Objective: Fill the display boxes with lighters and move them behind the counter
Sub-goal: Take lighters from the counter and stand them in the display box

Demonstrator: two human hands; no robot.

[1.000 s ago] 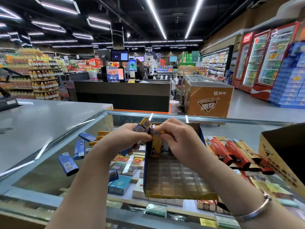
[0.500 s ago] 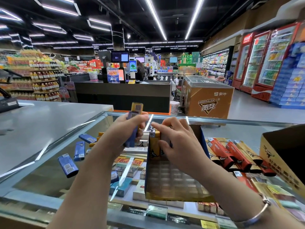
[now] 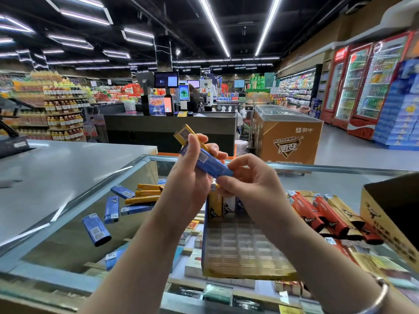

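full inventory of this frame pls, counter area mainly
display box: 1, gold and blue, on glass counter, centre
slotted lighters: about 3, yellow, white, blue, box's far row
loose blue lighters: about 5, counter left
loose yellow lighters: about 3, counter left
red and gold lighters: several, counter right
carton: 1, gold, far right
left hand: holds yellow lighter and blue lighter
right hand: pinches blue lighter's end

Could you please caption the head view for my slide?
Both hands hold a blue lighter above the display box.
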